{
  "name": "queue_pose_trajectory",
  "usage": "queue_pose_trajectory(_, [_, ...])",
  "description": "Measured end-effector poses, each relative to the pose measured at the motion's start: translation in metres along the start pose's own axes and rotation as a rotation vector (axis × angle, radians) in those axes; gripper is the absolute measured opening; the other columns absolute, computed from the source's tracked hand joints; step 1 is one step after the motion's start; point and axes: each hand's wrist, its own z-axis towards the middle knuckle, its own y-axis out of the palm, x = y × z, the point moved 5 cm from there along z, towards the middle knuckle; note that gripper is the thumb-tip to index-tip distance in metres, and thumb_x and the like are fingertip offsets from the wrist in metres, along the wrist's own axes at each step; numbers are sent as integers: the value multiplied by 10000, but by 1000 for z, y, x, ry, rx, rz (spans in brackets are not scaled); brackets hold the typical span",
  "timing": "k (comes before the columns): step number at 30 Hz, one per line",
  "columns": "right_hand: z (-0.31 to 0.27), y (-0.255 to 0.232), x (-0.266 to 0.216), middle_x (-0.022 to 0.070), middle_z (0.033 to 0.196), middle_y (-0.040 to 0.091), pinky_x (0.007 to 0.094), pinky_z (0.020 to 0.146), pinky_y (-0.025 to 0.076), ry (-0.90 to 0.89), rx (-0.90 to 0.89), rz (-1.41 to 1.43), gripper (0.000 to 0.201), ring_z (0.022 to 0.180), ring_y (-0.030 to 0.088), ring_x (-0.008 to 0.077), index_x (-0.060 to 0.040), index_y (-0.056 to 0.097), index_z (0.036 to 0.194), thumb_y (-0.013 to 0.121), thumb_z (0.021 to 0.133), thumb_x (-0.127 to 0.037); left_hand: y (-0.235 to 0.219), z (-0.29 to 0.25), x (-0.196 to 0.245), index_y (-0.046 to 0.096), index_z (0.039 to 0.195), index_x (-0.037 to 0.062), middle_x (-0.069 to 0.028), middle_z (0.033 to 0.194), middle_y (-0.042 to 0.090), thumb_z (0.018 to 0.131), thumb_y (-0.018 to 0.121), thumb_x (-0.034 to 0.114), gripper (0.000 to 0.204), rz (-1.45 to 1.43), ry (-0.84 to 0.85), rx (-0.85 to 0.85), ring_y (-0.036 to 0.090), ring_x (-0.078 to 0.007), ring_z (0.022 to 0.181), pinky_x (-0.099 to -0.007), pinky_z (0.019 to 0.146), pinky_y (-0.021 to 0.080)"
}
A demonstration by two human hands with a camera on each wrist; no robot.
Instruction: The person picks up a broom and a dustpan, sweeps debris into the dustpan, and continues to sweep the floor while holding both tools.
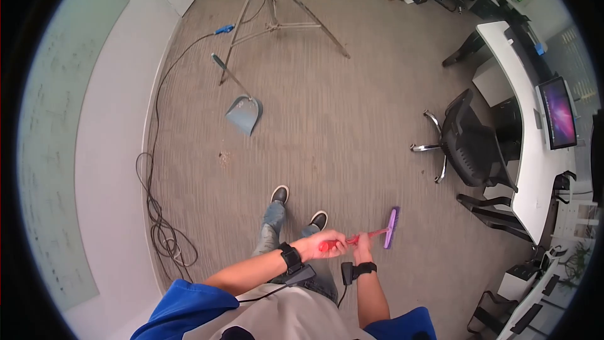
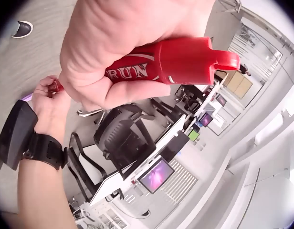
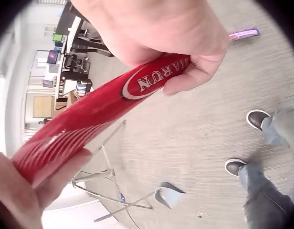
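A broom with a purple head (image 1: 391, 228) and a red handle (image 3: 80, 129) is held across the front of the body, its head out to the right. My left hand (image 1: 327, 243) grips the handle's end, where a red hanging loop (image 2: 227, 60) sticks out past the fingers. Farther down, nearer the purple head, my right hand (image 1: 363, 249) wraps round the same handle. A blue-grey dustpan (image 1: 244, 113) with a long stick lies on the floor ahead, to the left. Small crumbs of debris (image 1: 224, 158) are scattered just below it.
Behind the dustpan stands a metal tripod (image 1: 272, 22). A black cable (image 1: 151, 195) runs along the left wall and coils near the bottom. To the right are an office chair (image 1: 469, 145) and a white desk (image 1: 528, 201) with a monitor (image 1: 558, 112).
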Motion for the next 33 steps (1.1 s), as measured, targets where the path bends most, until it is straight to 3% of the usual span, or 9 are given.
queue_pose_trajectory(3, [33, 16, 39, 62, 590, 450, 350, 435, 402, -2, -178, -55, 21, 505, 478, 196, -38, 453, 708, 461, 724, -27, -5, -22, -1, 451, 870, -13, -8, 701, 430, 828, 487, 25, 67, 48, 248, 3, 430, -44, 532, -161, 370, 310])
queue_pose_trajectory(6, [-30, 88, 71, 63, 617, 483, 363, 500, 497, 104, -310, -56, 71, 524, 527, 208, -35, 445, 731, 516, 732, -39, -17, -104, -2, 428, 984, -36, -13, 720, 436, 830, 482, 10, 171, 200, 357, 130, 393, -33, 506, -159, 367, 299])
queue_pose_trajectory(9, [-112, 156, 106, 51, 668, 503, 312, 459, 390, 10, -482, -309, 99, 525, 496, 146, -10, 454, 747, 529, 684, 2, 4, -214, -18, 400, 1179, -46, -13, 730, 462, 815, 468, -6, 372, 197, 489, 378, 383, -25, 484, -155, 324, 289])
queue_pose_trajectory(13, [-207, 201, 80, 56, 658, 502, 322, 420, 464, 94, -725, -307, 67, 504, 509, 168, -16, 471, 771, 525, 735, -30, 49, -245, -51, 295, 1277, -10, -36, 770, 465, 797, 484, -5, 516, 374, 619, 645, 438, -77, 516, -220, 380, 401])
queue_pose_trajectory(17, [-236, 208, 41, 42, 616, 491, 294, 391, 438, 88, -798, -312, 86, 455, 486, 144, -24, 470, 795, 536, 748, -51, 70, -234, -57, 191, 1342, 41, -46, 822, 476, 807, 479, 2, 610, 403, 659, 574, 489, -109, 554, -280, 435, 499])
queue_pose_trajectory(20, [-195, 186, 20, 38, 599, 484, 288, 390, 439, 1, -783, -217, 97, 439, 479, 140, -31, 474, 817, 542, 756, -62, 91, -211, -50, 204, 1329, 43, -33, 807, 478, 807, 486, 8, 594, 473, 611, 535, 498, -104, 565, -290, 470, 527])
queue_pose_trajectory(28, [-18, 38, -33, 82, 656, 523, 325, 464, 474, -85, -241, -101, 118, 538, 534, 200, -15, 487, 859, 516, 764, -80, 43, -45, -18, 399, 1035, -15, -2, 683, 411, 836, 462, 2, 210, 283, 221, 39, 434, -53, 516, -174, 386, 377])
queue_pose_trajectory(31, [54, -6, -26, 82, 659, 516, 351, 484, 484, -107, -103, -88, 84, 546, 547, 205, -5, 474, 825, 495, 749, -35, 9, 25, -7, 425, 900, -44, -8, 681, 403, 850, 439, -14, 61, -117, -22, 25, 424, -52, 512, -151, 381, 341])
queue_pose_trajectory(33, [73, -21, -16, 89, 644, 528, 343, 484, 450, -32, -48, -65, 82, 541, 536, 212, -19, 491, 815, 500, 748, -64, 6, 39, -7, 425, 869, -53, -12, 680, 402, 856, 437, -11, 46, -157, -2, 67, 424, -49, 515, -145, 379, 331])
